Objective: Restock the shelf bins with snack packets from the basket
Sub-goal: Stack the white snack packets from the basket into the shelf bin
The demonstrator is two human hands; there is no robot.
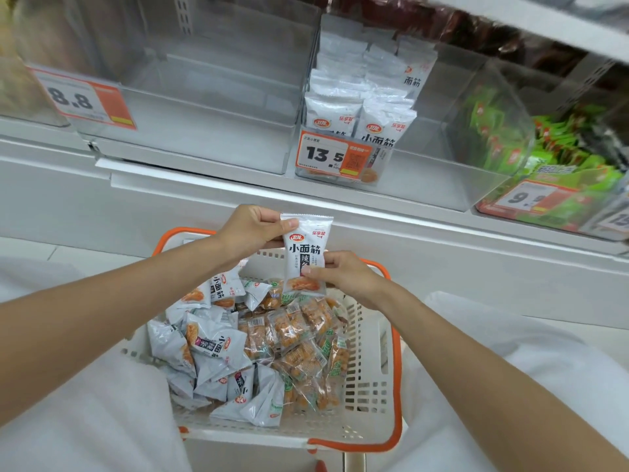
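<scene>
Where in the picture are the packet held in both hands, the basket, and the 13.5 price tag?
held packet (pixel 305 248), head view, middle of its printed front.
basket (pixel 369 362), head view, its white right wall.
13.5 price tag (pixel 328 155), head view, on the printed number.
</scene>
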